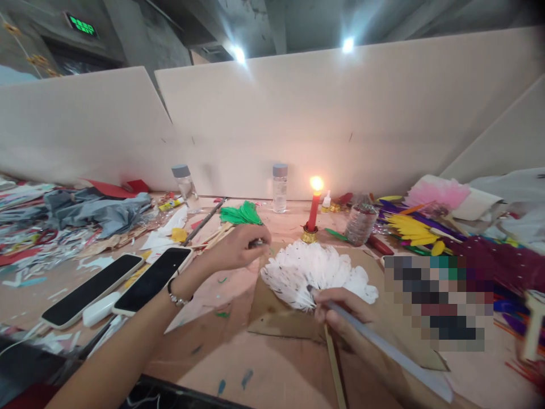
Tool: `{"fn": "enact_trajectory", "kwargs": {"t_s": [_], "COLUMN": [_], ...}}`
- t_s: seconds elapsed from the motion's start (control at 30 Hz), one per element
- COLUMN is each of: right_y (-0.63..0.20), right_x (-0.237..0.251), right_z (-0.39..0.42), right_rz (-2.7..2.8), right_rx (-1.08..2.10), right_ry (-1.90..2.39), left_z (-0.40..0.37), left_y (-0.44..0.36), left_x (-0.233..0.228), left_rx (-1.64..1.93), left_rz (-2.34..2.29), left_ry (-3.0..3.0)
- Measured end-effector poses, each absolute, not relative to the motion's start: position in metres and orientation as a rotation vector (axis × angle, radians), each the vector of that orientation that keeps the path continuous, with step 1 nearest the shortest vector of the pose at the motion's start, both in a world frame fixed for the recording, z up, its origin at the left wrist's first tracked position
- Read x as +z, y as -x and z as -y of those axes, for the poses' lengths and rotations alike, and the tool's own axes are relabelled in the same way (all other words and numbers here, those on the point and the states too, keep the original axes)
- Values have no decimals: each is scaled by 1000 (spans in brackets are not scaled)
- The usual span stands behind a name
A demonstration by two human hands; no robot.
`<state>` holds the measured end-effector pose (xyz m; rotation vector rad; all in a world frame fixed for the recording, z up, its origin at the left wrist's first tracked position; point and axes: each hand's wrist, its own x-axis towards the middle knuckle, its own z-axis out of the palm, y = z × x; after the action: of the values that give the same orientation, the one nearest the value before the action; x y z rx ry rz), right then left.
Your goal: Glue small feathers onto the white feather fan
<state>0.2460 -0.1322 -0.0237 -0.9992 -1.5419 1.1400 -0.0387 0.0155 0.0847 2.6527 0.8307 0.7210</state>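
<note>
Pinching a lilac-handled tool (394,351) narrowly between its fingers, our right hand (349,312) brings the dark tip to the white fan (321,264), low on its near side. Our left hand (244,245) curls its fingers around a small dark object (256,243), too hidden to name, just beside the far left corner of the cardboard (279,325). The fan lies on that cardboard, toward its far edge, and a wooden stick (334,366) runs from beneath our right hand across the near edge; whether we grip the stick too, we cannot tell.

By our judgement the fan's overlapping white pieces are already in place. Dark flecks cover its left and middle, while the right lobes look nearly plain, so that side seems the less worked; we cannot be sure how much is left.

Beyond the cardboard's far edge a lit red candle (314,213) stands in a brass holder (309,234). Farther out, a clear bottle (280,192) stands near the counter's (208,352) far edge, a green bundle (241,213) lies left of it, and two phones (91,291) rest toward the left edge.
</note>
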Motion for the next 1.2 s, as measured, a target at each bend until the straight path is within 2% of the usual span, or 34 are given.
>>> {"fn": "enact_trajectory", "kwargs": {"t_s": [0.1,0.23,0.47,0.9,1.2], "right_y": [-247,-247,-243,-233,-243], "right_x": [0,16,0,20,8], "right_z": [131,131,136,134,133], "right_rz": [1498,1524,1445,1473,1414], "right_rx": [957,959,1255,1191,1126], "right_ry": [1031,1063,898,900,966], "left_z": [13,44,63,73,71], "left_y": [13,-11,-26,-31,-34], "left_x": [84,77,53,53,48], "left_rx": [729,702,683,651,949], "left_rz": [-683,-567,-466,-525,-521], "left_ry": [-2525,-2436,-2384,-2270,-2335]}}
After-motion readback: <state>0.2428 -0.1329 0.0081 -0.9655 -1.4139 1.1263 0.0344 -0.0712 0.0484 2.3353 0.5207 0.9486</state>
